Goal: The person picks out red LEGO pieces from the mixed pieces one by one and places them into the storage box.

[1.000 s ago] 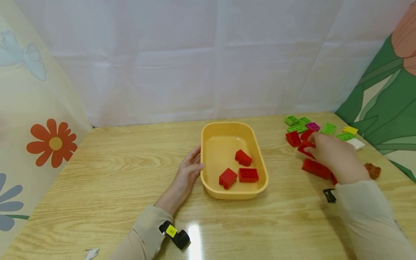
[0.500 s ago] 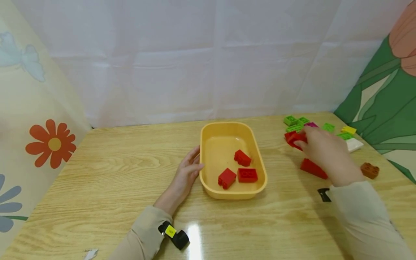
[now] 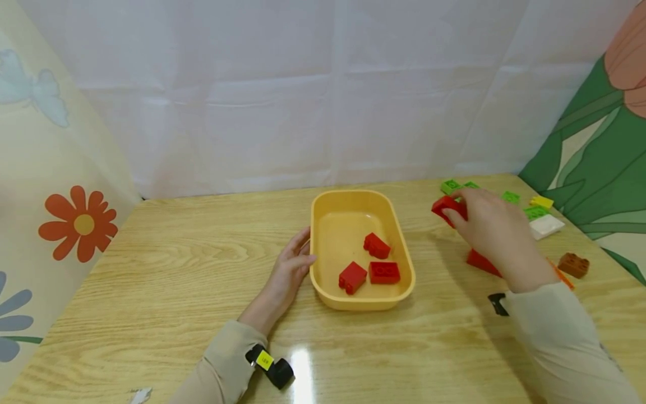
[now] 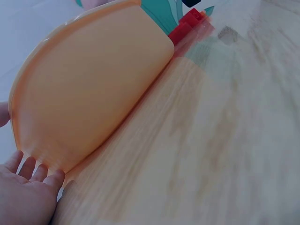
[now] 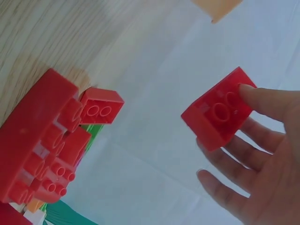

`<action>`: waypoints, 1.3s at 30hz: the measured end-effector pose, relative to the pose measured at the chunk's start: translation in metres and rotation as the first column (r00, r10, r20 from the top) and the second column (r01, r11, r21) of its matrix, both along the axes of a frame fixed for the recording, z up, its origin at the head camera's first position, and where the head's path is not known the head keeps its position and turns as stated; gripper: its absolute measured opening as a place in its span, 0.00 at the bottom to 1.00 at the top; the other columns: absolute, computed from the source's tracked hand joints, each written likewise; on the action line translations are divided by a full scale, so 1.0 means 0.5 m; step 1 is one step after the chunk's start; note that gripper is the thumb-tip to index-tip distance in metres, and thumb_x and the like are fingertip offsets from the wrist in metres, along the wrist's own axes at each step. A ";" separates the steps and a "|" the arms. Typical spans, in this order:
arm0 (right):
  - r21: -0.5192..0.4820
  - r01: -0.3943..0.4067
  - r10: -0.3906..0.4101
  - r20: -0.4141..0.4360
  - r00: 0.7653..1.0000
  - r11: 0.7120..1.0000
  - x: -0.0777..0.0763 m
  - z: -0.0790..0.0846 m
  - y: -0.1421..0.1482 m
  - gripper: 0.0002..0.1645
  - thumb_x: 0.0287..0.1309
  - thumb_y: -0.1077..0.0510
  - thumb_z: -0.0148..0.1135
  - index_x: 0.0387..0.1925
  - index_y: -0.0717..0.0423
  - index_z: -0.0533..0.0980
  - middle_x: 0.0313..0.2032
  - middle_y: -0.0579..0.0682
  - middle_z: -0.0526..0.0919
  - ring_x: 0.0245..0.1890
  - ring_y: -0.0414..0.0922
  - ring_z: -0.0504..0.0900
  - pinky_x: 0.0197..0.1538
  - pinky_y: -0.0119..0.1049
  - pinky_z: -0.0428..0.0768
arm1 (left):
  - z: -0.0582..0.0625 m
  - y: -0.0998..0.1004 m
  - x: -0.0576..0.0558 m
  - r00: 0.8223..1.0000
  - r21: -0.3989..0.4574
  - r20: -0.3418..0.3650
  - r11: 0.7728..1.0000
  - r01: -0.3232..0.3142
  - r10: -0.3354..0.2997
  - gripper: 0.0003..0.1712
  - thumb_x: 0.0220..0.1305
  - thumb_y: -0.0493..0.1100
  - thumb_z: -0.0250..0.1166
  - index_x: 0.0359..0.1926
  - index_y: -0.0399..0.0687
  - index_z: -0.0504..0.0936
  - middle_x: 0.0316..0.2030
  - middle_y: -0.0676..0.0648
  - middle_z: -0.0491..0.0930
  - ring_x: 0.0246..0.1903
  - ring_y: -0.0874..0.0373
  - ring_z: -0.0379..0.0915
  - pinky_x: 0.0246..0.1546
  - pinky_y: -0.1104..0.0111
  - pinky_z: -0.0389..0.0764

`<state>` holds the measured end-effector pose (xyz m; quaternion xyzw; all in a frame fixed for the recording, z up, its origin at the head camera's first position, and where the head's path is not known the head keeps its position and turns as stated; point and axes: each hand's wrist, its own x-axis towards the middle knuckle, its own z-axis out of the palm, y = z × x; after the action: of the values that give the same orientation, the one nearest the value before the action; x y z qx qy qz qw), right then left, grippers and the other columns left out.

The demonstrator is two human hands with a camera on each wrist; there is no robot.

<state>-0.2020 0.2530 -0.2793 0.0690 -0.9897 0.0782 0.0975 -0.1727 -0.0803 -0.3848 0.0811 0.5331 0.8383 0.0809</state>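
My left hand (image 3: 287, 272) holds the left side of a yellow plastic tub (image 3: 363, 303), thumb at the rim and fingertips against its outer wall (image 4: 89, 89). Inside the tub lie a few red building bricks (image 3: 384, 272), towards its near right. My right hand (image 3: 497, 233) pinches another red building brick (image 3: 446, 207) in the air, right of the tub. In the right wrist view the held brick (image 5: 220, 110) shows its hollow underside, with the thumb on one end and fingers behind. Below the right hand a long red brick (image 3: 481, 262) lies partly hidden.
Green bricks (image 3: 451, 187), a yellow brick (image 3: 541, 202), a white piece (image 3: 547, 226) and a brown brick (image 3: 574, 265) lie at the table's right. An orange piece (image 3: 560, 275) shows beside the right wrist. A white cloth (image 3: 242, 101) hangs behind the table.
My right hand has lifted the red brick off the pile and carried it left and slightly away from me. The left hand and tub have stayed put.
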 end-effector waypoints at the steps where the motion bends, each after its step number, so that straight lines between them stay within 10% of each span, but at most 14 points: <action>1: 0.002 0.000 0.000 -0.001 1.000 1.000 0.000 0.001 -0.004 0.27 0.66 0.50 0.61 0.56 0.67 0.72 0.49 0.70 0.77 0.42 0.64 0.76 0.42 0.63 0.76 | 0.000 0.000 0.000 1.000 0.000 0.000 1.000 -0.001 0.001 0.43 0.57 0.30 0.51 0.75 0.30 0.49 0.74 0.32 0.49 0.74 0.43 0.45 0.71 0.55 0.53; 17: 0.014 -0.203 0.203 -0.140 0.969 0.979 0.022 -0.002 -0.076 0.22 0.62 0.53 0.67 0.52 0.62 0.77 0.47 0.61 0.82 0.43 0.58 0.80 0.45 0.57 0.80 | 0.002 0.001 0.001 1.000 -0.007 -0.011 1.000 -0.002 0.002 0.42 0.59 0.30 0.51 0.75 0.30 0.50 0.74 0.32 0.50 0.74 0.42 0.46 0.70 0.56 0.55; 35: 0.081 -0.466 0.470 -0.266 0.842 0.881 0.039 -0.021 -0.135 0.21 0.53 0.56 0.75 0.46 0.60 0.79 0.42 0.56 0.84 0.43 0.56 0.81 0.48 0.54 0.79 | -0.002 0.000 -0.001 1.000 0.001 -0.010 1.000 0.001 -0.001 0.42 0.58 0.30 0.51 0.74 0.29 0.49 0.74 0.32 0.51 0.74 0.42 0.46 0.70 0.56 0.55; 39: 0.114 -0.471 0.485 -0.216 0.847 0.875 0.042 -0.027 -0.149 0.21 0.54 0.55 0.74 0.47 0.60 0.79 0.42 0.55 0.83 0.42 0.55 0.81 0.48 0.53 0.79 | -0.001 0.000 -0.001 1.000 -0.001 -0.012 1.000 0.003 -0.003 0.42 0.59 0.30 0.50 0.75 0.30 0.50 0.74 0.32 0.50 0.74 0.42 0.46 0.70 0.56 0.55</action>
<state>-0.1810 0.1784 -0.2927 0.3246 -0.9242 0.0631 0.1910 -0.1731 -0.0802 -0.3854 0.0871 0.5340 0.8372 0.0791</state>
